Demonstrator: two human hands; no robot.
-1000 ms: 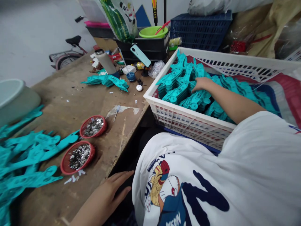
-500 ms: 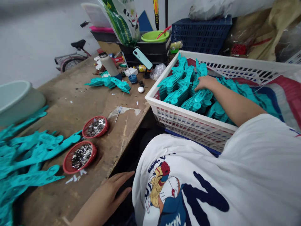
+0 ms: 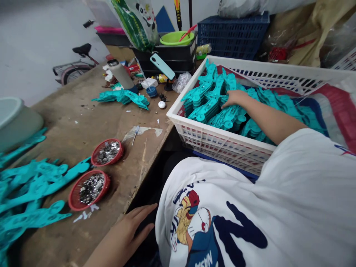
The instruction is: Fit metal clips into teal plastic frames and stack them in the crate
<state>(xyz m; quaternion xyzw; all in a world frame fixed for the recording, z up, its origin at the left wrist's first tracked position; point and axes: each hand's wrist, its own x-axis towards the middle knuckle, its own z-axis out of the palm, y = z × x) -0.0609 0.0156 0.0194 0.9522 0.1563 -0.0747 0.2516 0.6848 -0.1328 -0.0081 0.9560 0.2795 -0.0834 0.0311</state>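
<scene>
My right hand [image 3: 236, 98] reaches into the white basket [image 3: 222, 137], its fingers bent and pressed onto the stacked turquoise plastic pieces [image 3: 205, 111]. The fingertips are partly hidden among them. These pieces are long, flat and shaped, with round ends, and lie in layered rows. My left hand [image 3: 132, 228] hangs near the table edge beside my shirt, holding nothing, with fingers stretched and the thumb apart. More turquoise pieces [image 3: 36, 185] lie in a loose pile at the table's left. Beside that pile stand two small red baskets [image 3: 72, 196] with shiny metal bits.
Across the wooden table [image 3: 69, 122] are a pale tub [image 3: 19, 122], a bottle [image 3: 121, 74], a phone on a stand [image 3: 162, 66], a small turquoise bunch [image 3: 122, 97] and a white round object [image 3: 161, 105]. A dark blue crate [image 3: 232, 37] stands behind the white basket.
The camera view shifts slightly. My right hand stays on the turquoise pieces in the basket, and my left hand keeps its place near the table edge.
</scene>
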